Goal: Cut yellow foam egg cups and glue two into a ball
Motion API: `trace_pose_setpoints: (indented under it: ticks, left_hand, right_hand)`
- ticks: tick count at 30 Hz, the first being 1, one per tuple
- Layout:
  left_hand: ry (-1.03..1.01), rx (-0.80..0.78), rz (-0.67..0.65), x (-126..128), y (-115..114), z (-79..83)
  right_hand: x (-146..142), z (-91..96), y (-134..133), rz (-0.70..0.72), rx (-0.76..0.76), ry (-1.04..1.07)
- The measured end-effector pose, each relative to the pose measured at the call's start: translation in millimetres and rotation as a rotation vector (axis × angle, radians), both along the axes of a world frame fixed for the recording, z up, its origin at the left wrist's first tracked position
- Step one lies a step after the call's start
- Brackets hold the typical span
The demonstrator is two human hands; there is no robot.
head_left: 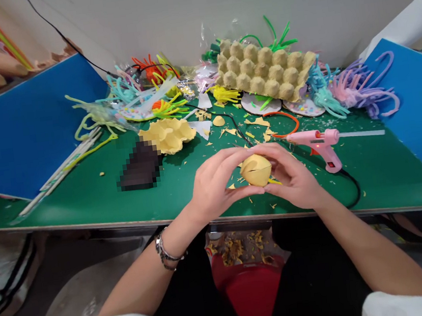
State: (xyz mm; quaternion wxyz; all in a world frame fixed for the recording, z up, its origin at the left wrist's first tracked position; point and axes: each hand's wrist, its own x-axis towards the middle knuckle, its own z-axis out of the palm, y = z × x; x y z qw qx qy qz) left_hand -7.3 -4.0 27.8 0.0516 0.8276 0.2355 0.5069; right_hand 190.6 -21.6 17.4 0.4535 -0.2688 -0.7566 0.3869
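Between both hands, above the front of the green table, is a rounded yellow egg-carton piece (256,171) with a dark slit across its front. My left hand (214,183) curves round its left side, thumb underneath and fingers over the top. From the right, my right hand (294,176) closes on it the same way, the thumbs nearly meeting below. To the right lies a pink hot glue gun (319,142) with a glue stick out of its back. A cut yellow egg-carton section (169,135) lies to the left, beside a dark pixelated object (143,166).
A whole egg tray (265,67) leans among coloured pipe cleaners (363,83) at the back. Blue panels (30,129) flank the green table (66,201). Carton scraps (229,131) litter the middle. Below the edge, a red stool (248,286) and more scraps show.
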Motion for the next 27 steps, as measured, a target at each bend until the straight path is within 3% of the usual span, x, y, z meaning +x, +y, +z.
trace_pose_setpoints:
  ticks: [4, 8, 11, 13, 16, 19, 24, 27]
  left_hand:
    - [-0.035, -0.206, -0.142, 0.2, 2.3, -4.0]
    - [-0.216, -0.729, -0.373, 7.6, 5.0, -12.8]
    - [-0.278, -1.125, -0.582, 15.9, 4.3, -16.9]
    - [-0.274, -1.226, -0.683, 20.7, 1.8, -16.7]
    - [-0.269, -1.114, -0.644, 24.6, -2.9, -13.2]
    - [-0.265, -0.925, -0.453, 23.8, -4.1, -9.8]
    - [-0.012, -0.551, -0.023, 16.7, 3.6, -12.5]
    - [0.136, -0.444, 0.047, 15.1, 7.0, -16.9]
  right_hand:
    - [-1.9, -1.9, 0.9, -0.180, 0.159, -0.086]
    - [-5.5, -1.6, 1.9, -0.466, 0.542, -0.207]
    - [-6.9, -1.2, 1.4, -0.486, 0.744, -0.237]
    - [-6.9, -1.6, 1.5, -0.476, 0.830, -0.237]
    - [-4.8, -2.5, 3.4, -0.472, 0.904, -0.231]
    - [-0.6, -2.5, 6.3, -0.395, 0.841, -0.235]
    - [1.8, -3.8, 6.5, -0.306, 0.363, -0.084]
    - [-1.9, -4.0, 4.7, -0.339, 0.146, 0.095]
